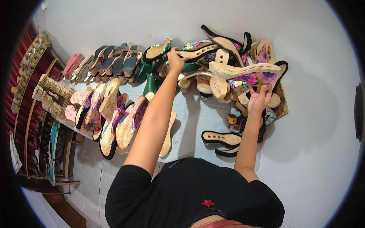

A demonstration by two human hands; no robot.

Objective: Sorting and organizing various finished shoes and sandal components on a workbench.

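Left hand (175, 60) grips a black-edged wooden wedge sole (197, 52) at the worktop's (197, 114) far edge. Right hand (259, 99) grasps a floral-covered wedge sole (247, 72) atop the sole pile (224, 85) at the far right. Floral soles (114, 117) line the left edge.

Single head-worn fisheye view, straight down, close over the table (197, 114).
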